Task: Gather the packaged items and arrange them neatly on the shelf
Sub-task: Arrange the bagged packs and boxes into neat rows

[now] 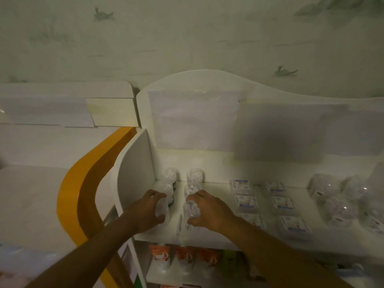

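On the white top shelf (pixel 216 181) stand two rows of clear plastic tubs with white contents. My left hand (pixel 145 210) grips the front tub (pixel 163 208) of the left row, close to the shelf's curved side panel. My right hand (pixel 209 213) grips the front tub (pixel 191 209) of the right row. Behind them stand further clear tubs, one (pixel 167 189) with a dark label and another (pixel 194 175) at the back. The view is dim and blurred.
Flat white packets (pixel 242 187) with blue print lie in two columns to the right. Clear domed packs (pixel 324 186) fill the far right. Orange packages (pixel 159 255) stand on the lower shelf. A white and orange curved counter (pixel 79 183) borders the left.
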Demonstrator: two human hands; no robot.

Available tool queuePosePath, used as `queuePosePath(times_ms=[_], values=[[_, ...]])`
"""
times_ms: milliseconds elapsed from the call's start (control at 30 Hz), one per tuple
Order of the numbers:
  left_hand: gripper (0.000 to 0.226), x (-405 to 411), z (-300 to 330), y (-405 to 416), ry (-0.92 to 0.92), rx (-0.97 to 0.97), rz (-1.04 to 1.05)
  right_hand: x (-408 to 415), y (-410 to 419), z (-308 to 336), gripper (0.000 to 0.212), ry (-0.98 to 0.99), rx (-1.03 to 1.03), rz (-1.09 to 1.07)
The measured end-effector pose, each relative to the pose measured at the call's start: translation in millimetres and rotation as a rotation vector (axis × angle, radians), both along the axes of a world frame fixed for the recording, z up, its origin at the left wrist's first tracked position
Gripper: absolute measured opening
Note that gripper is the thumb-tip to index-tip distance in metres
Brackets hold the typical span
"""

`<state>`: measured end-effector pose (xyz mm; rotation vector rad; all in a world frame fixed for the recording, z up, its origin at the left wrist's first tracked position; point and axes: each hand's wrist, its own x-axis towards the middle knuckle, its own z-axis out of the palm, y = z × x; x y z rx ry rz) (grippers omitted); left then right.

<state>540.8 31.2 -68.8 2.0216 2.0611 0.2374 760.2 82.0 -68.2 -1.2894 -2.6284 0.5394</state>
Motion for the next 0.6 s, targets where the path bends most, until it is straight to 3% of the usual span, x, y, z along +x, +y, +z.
queuePosePath(times_ms=[600], values=[[0.069,4.0,4.0,-7.1,0.059,0.032,-0.032,0.2,-0.5,-4.0,0.071,-0.01,0.011,-0.024]])
